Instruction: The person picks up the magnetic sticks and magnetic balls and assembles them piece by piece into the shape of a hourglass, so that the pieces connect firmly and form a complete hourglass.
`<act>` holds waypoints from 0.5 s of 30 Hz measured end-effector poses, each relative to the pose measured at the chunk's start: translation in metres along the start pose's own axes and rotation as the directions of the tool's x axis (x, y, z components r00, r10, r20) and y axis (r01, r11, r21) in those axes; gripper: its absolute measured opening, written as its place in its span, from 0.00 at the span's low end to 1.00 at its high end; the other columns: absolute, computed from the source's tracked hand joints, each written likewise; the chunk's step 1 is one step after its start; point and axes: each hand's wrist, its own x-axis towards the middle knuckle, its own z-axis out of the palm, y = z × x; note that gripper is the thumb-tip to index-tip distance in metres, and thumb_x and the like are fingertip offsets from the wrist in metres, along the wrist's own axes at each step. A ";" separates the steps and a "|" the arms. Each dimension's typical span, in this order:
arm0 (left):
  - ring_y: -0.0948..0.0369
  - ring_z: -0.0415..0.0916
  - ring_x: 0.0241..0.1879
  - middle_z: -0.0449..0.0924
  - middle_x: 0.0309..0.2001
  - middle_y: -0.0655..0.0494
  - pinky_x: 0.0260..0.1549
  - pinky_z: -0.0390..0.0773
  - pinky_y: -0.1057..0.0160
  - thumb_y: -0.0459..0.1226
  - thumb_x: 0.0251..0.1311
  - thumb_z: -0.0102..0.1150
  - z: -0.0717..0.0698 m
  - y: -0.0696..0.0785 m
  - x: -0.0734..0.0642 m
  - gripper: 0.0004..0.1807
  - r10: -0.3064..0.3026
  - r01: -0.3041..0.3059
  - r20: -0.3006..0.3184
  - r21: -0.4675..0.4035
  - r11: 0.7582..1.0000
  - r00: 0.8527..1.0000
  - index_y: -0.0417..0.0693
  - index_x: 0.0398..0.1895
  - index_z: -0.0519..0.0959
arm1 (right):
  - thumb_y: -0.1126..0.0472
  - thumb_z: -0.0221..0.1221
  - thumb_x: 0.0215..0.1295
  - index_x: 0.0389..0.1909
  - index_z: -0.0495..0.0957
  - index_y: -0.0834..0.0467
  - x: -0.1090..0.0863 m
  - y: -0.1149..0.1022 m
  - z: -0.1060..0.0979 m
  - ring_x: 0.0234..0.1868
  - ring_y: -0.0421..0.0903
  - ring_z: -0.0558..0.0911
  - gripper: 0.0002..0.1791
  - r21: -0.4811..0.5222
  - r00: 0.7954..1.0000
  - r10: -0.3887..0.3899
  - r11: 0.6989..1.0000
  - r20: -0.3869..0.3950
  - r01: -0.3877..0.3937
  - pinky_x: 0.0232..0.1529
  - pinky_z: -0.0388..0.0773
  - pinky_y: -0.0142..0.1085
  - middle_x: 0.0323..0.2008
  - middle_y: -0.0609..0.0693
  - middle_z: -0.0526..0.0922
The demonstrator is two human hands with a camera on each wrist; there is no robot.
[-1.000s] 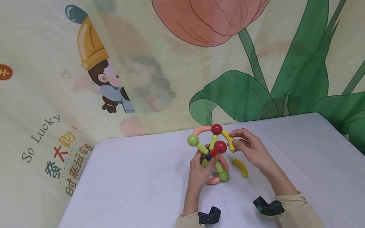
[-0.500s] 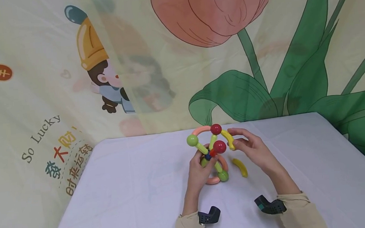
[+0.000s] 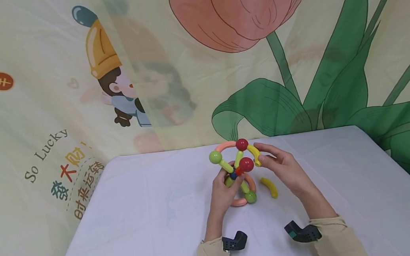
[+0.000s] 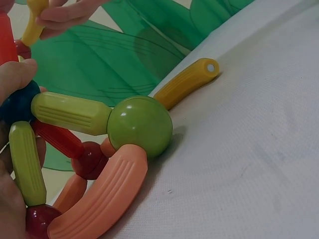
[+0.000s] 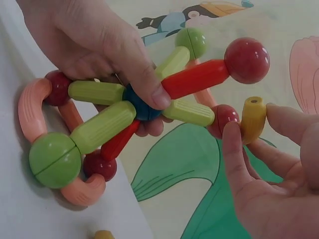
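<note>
A toy structure of magnetic balls and rods stands on the table, built round a dark blue ball [image 5: 142, 107]. My left hand [image 3: 223, 192] grips it at that ball, thumb across the front. Light green rods [image 5: 102, 127] and red rods [image 5: 194, 78] spread from the centre. Curved orange rods [image 4: 107, 199] link green balls [image 4: 140, 126] and red balls [image 5: 247, 60] at the bottom. With fingertips and thumb, my right hand [image 3: 283, 168] pinches a curved yellow rod [image 3: 254, 155], whose upper end meets the top red ball [image 3: 242, 144].
A second curved yellow rod [image 3: 269, 187] lies on the white tablecloth [image 3: 153, 211] right of the structure. Behind the table hangs a printed curtain [image 3: 172, 67] with a tulip and leaves. Black wrist cameras [image 3: 302, 232] sit on both cuffs.
My right hand has shifted slightly left with the yellow rod, which now tilts a little differently at the top red ball. My left hand and the structure have barely moved.
</note>
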 end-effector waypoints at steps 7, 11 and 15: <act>0.65 0.72 0.57 0.77 0.53 0.69 0.59 0.71 0.56 0.47 0.59 0.62 0.003 -0.022 0.008 0.23 0.035 -0.035 -0.015 0.030 0.999 0.999 0.72 0.58 0.70 | 0.47 0.54 0.67 0.67 0.65 0.49 0.000 -0.002 0.004 0.57 0.51 0.76 0.28 0.033 0.999 0.012 0.999 -0.031 -0.011 0.61 0.67 0.56 0.63 0.53 0.68; 0.64 0.73 0.57 0.76 0.55 0.70 0.58 0.72 0.56 0.48 0.58 0.62 0.003 -0.022 0.008 0.24 0.039 -0.038 -0.025 0.054 0.998 0.999 0.74 0.58 0.70 | 0.46 0.54 0.66 0.66 0.66 0.49 0.000 -0.004 0.006 0.54 0.45 0.78 0.29 0.045 0.998 0.029 0.999 -0.055 -0.027 0.60 0.68 0.54 0.62 0.53 0.69; 0.65 0.73 0.55 0.77 0.53 0.71 0.56 0.73 0.57 0.47 0.57 0.63 0.004 -0.021 0.007 0.24 0.043 -0.041 -0.030 0.057 0.998 0.999 0.74 0.58 0.71 | 0.46 0.55 0.66 0.66 0.66 0.51 -0.001 -0.005 0.009 0.51 0.39 0.80 0.29 0.055 0.997 0.031 0.998 -0.073 -0.027 0.61 0.68 0.53 0.64 0.53 0.68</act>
